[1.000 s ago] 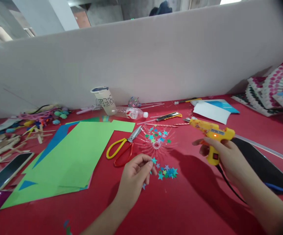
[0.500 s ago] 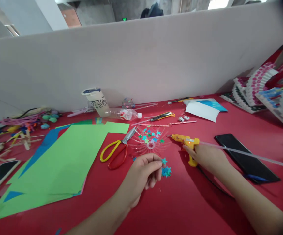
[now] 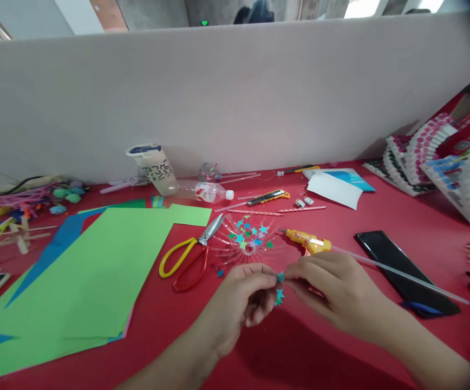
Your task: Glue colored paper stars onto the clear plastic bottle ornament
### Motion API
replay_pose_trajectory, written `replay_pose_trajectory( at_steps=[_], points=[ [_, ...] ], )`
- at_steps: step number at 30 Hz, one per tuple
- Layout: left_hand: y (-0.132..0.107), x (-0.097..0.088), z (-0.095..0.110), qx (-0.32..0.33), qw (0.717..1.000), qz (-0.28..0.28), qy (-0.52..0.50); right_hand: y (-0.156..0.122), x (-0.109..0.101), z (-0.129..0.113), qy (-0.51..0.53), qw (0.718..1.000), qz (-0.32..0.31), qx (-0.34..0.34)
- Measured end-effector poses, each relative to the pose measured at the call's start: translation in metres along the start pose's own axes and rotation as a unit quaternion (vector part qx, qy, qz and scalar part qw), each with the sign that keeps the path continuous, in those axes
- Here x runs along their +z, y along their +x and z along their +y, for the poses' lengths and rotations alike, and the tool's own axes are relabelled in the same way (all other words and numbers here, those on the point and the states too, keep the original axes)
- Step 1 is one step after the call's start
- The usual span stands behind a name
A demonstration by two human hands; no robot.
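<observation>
My left hand (image 3: pixel 241 295) pinches a small teal paper star (image 3: pixel 280 277) over the red table (image 3: pixel 340 346). My right hand (image 3: pixel 332 290) meets it from the right, its fingertips closed on the same star. More stars (image 3: pixel 279 297) lie just below the fingers. The yellow glue gun (image 3: pixel 306 241) rests on the table behind my right hand, a clear glue stick trailing from it. A clear plastic sunburst piece (image 3: pixel 248 241) dotted with stars lies beyond my hands.
Yellow-handled scissors (image 3: pixel 188 254) lie left of the sunburst, beside green and blue paper sheets (image 3: pixel 97 265). A black phone (image 3: pixel 405 271) is at right. A cup (image 3: pixel 154 168), a bottle (image 3: pixel 202 190), a utility knife (image 3: pixel 267 197) and boxes (image 3: pixel 442 157) line the white partition.
My right hand put the glue gun down on the table, let go of it and came to the star in my left hand. The camera tilted slightly.
</observation>
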State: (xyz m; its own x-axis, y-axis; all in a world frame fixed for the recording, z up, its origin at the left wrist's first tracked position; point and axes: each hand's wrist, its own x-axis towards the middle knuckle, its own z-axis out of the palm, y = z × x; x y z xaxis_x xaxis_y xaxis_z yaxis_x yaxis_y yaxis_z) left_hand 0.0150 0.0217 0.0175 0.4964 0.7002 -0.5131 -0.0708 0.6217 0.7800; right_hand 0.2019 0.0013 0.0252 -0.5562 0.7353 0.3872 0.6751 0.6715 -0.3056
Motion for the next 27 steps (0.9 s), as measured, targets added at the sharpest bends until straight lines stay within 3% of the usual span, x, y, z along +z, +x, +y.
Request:
replay_pose_trajectory(
  at_steps=[4,7,11,13,15,27],
  points=[
    [0.001,-0.001,0.001,-0.004,1.0,0.001,-0.014,0.004,0.001,0.005,0.031,0.999,-0.023,0.025],
    [-0.002,0.003,-0.002,0.026,0.999,0.028,-0.019,0.014,-0.002,0.009,0.146,0.978,-0.021,0.15],
    [-0.009,0.011,-0.012,0.054,0.998,0.033,-0.028,0.031,-0.002,0.021,0.376,0.863,-0.069,0.331],
    [-0.01,0.015,-0.017,0.062,0.997,0.034,-0.039,0.038,0.002,0.028,0.44,0.814,-0.12,0.359],
    [-0.009,0.016,-0.019,0.056,0.996,0.034,-0.053,0.044,0.008,0.033,0.461,0.789,-0.152,0.376],
    [0.005,0.006,-0.015,0.045,0.995,0.014,-0.089,0.056,0.008,0.044,0.468,0.763,-0.177,0.408]
  ],
)
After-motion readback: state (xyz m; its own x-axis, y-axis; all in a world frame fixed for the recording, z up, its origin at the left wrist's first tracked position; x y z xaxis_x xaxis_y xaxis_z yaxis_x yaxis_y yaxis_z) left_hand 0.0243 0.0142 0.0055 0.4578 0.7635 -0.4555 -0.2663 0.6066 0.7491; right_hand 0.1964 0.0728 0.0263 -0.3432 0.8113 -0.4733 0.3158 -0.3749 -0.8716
